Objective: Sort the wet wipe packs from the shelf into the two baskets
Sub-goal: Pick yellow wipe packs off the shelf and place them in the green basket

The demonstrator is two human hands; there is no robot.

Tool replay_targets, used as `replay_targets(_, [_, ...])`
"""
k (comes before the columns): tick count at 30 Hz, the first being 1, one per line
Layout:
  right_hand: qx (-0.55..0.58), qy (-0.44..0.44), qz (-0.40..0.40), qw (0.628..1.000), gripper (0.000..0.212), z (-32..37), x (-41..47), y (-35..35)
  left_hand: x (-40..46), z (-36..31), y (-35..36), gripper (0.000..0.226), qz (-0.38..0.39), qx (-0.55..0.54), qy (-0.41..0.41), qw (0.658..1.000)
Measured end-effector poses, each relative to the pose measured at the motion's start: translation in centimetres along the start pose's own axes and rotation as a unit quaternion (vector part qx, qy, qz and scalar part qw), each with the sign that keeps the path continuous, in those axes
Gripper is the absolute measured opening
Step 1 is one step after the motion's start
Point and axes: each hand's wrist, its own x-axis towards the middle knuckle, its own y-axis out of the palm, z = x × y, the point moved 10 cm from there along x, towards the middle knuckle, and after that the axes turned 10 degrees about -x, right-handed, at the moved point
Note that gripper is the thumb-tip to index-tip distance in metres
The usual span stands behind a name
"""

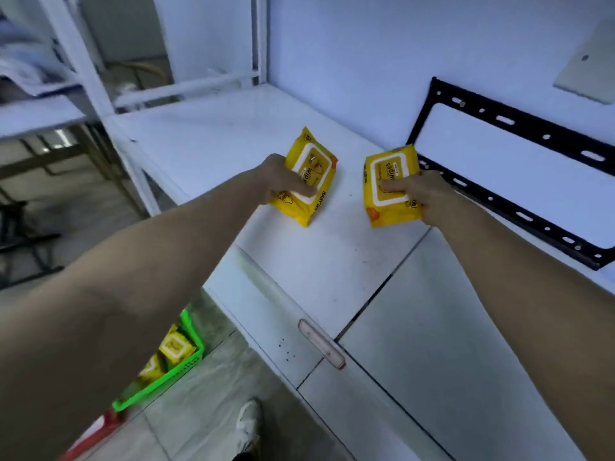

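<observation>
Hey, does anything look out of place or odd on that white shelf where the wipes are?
Only the black metal bracket leaning against the wall: hardware, unlike the two yellow wipe packs. The left hand and right hand each hold a pack; neither looks damaged.

Yellow wipe pks (307, 176), green basket (186, 364)

White shelf (239, 134): 2 yellow wipe packs (307, 176).
</observation>
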Motion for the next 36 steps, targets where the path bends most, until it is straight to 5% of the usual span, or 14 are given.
replay_targets(6, [-0.014,-0.067,0.121,0.990,0.051,7.3,-2.2,15.2,-6.6,5.2,-13.9,0.045,-0.122,-0.086,-0.023,0.989])
replay_targets(10, [-0.025,-0.098,0.197,0.975,0.043,11.1,-5.1,26.1,-11.7,10.1,-23.2,0.068,-0.199,-0.098,-0.058,0.973])
replay_targets(16, [-0.032,-0.095,0.292,0.951,0.035,13.1,-9.3,41.9,-17.4,18.9,-34.2,0.058,-0.267,-0.151,-0.091,0.948])
replay_targets(23, [-0.080,-0.032,0.317,0.944,0.051,7.0,-9.3,56.3,-18.4,31.1,-41.4,0.048,-0.293,-0.165,-0.163,0.927])
replay_targets(30, [-0.133,0.054,0.331,0.933,0.050,-1.8,-4.4,65.6,-14.9,42.6,-42.6,0.046,-0.292,-0.211,-0.237,0.902])
replay_targets(34, [-0.162,0.080,0.333,0.925,0.054,-6.4,0.0,70.2,-11.6,48.5,-43.0,0.020,-0.308,-0.259,-0.249,0.881])
replay_targets(36, [-0.173,0.085,0.336,0.922,0.054,-9.0,2.3,73.1,-9.7,52.3,-43.2,0.029,-0.324,-0.279,-0.258,0.866])
